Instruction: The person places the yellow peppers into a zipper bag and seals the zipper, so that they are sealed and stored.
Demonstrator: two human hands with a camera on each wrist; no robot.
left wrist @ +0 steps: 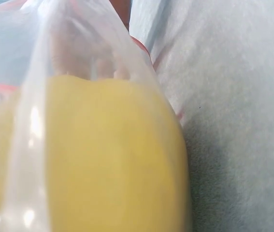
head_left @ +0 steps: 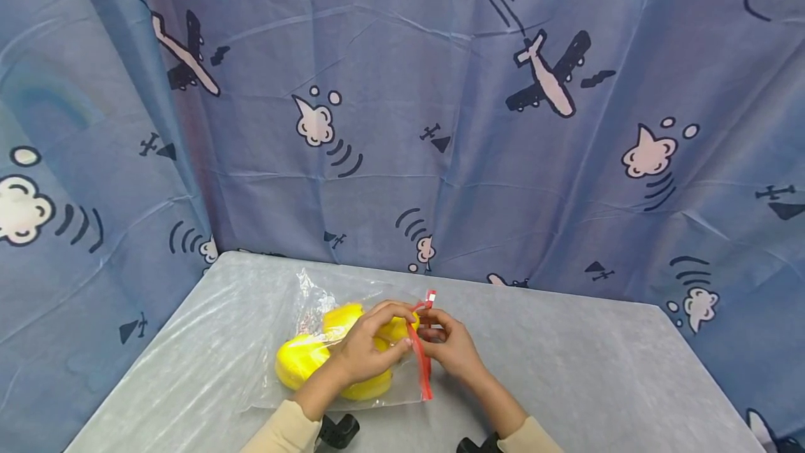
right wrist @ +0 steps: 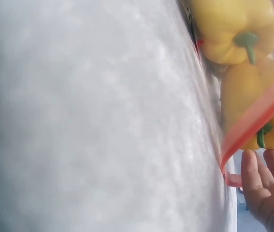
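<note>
We find a clear plastic bag (head_left: 327,348) lying flat near the front middle of the grey table (head_left: 597,376), its long axis running left to right and its red zip strip (head_left: 420,355) at the right-hand end, the strip itself running front to back. Inside lie yellow peppers (head_left: 308,358). The left hand (head_left: 371,349) and the right hand (head_left: 449,347) both pinch the strip with curled fingers, close together at its far end.

Clear, glossy plastic bag (head_left: 314,313) — smooth, waxy yellow peppers (right wrist: 233,29) inside; matt grey table cover (head_left: 566,369).
</note>
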